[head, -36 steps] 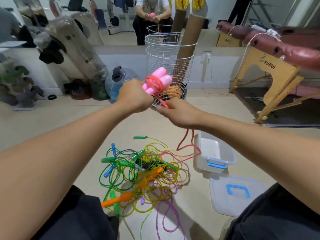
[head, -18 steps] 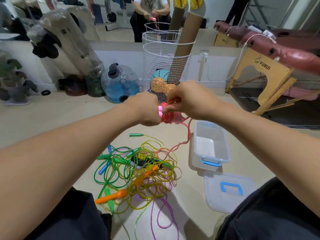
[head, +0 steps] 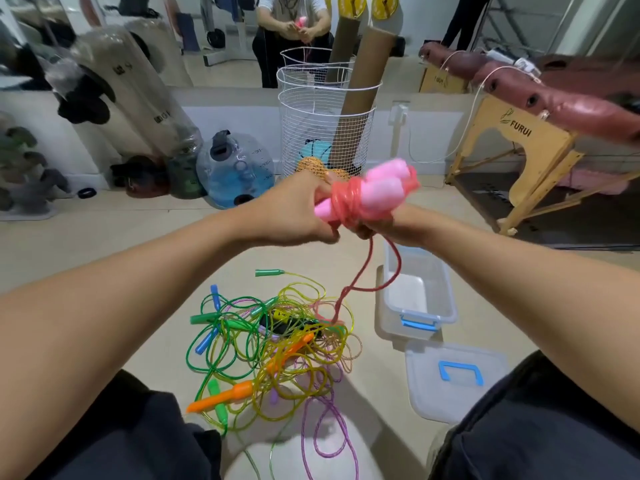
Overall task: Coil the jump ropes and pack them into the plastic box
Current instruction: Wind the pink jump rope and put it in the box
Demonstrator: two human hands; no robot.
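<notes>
right now both hands meet just above the centre of the frame, holding one bundle between them. the left hand (head: 294, 211) has its fingers curled round the near end of the pink handles (head: 372, 192), and the right hand (head: 384, 225) grips the bundle from below, its fingers closed under the wrapped part. the red rope (head: 348, 202) is wound in tight turns round the two handles, which lie side by side and are blurred at their far ends. from under the hands a loose length of that rope hangs down, bends above the near left corner of the plastic box (head: 446, 299) and ends in the pile on the floor.

the plastic box sits open on the floor at centre right, clear-walled with a blue latch on its near end, and nothing shows inside it. its lid (head: 457, 382), clear with a blue handle, lies flat just below it toward the lower right.

the tangle of jump ropes (head: 273, 344) lies at lower centre, left of the box: green, yellow, purple and orange cords mixed together, with green, blue and orange handles sticking out.

at upper centre a white wire basket (head: 325, 133) holds cardboard tubes and balls. a blue water jug (head: 235, 171) stands to its left, and a wooden bench with a dark red pad (head: 530, 95) fills the upper right.
</notes>
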